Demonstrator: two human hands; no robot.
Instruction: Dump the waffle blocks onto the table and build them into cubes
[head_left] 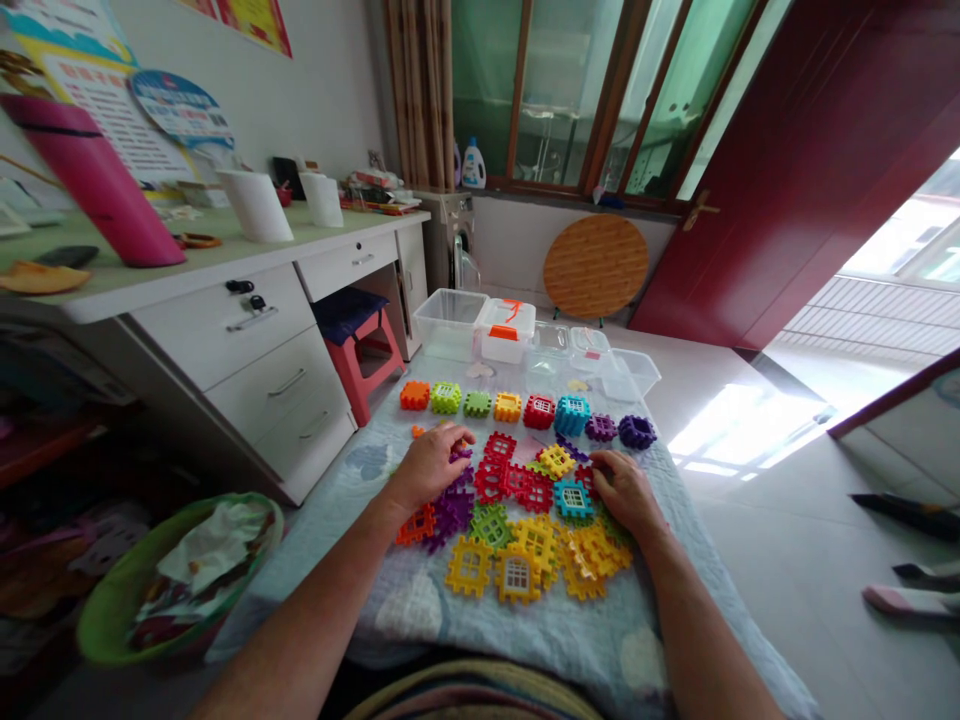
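Observation:
My left hand [435, 462] is over the purple pieces [452, 510] at the left of the pile, its fingers curled; a bit of purple shows at the fingertips. My right hand [626, 487] rests at the pile's right side, fingers bent over red and green pieces beside a blue window piece [574, 499]. Between the hands lie red pieces [517, 480] and a small yellow block [556, 461]. Yellow pieces [536, 545] and a green piece [490, 525] lie nearer me. Behind them stands a row of coloured blocks, from orange [415, 396] to dark purple [637, 432].
Clear plastic boxes [450, 325] stand at the far end of the cloth-covered table [420, 610], one with an orange-latched lid [507, 332]. A green basket [112, 610] is at the lower left. A desk [225, 340] and a red stool [367, 365] stand left.

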